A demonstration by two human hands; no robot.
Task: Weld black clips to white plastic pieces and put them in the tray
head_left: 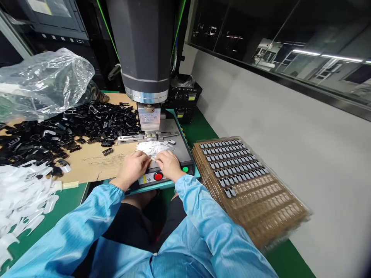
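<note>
One camera sits on your head, and it looks forward and down, over your lap (127,226) and across the near edge of the bench (68,199). Your left hand (133,169) and right hand (169,165) appear at middle distance, close to the centre. The view is quite wide: it takes in also the wall (232,104) at the right and, above this, the window (292,54).

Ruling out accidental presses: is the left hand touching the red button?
Apart. The head view shows it: a gap separates the left hand from the red button, with a label visible between.
</note>
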